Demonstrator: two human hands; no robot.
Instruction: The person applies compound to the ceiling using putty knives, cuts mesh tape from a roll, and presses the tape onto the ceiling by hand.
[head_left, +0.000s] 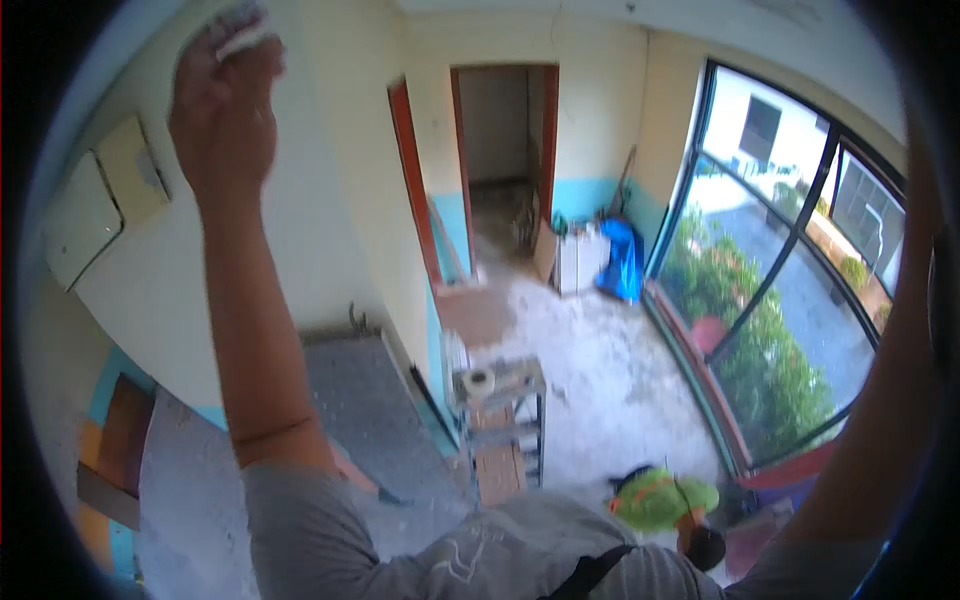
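My left hand [225, 110] is raised at the upper left, near the ceiling edge and the pale wall. Its fingers are curled around something whitish that is too blurred to name. The right arm reaches up along the right edge of the view, and its hand is out of frame. A roll of tape [478, 381] lies on top of a stepladder [540, 425] below me.
An open electrical panel [85, 220] is on the left wall. A person in a bright green top [665, 500] is on the floor below. Large windows [770, 270] line the right side. A doorway, white boxes [580, 262] and a blue sheet [622, 262] stand at the back.
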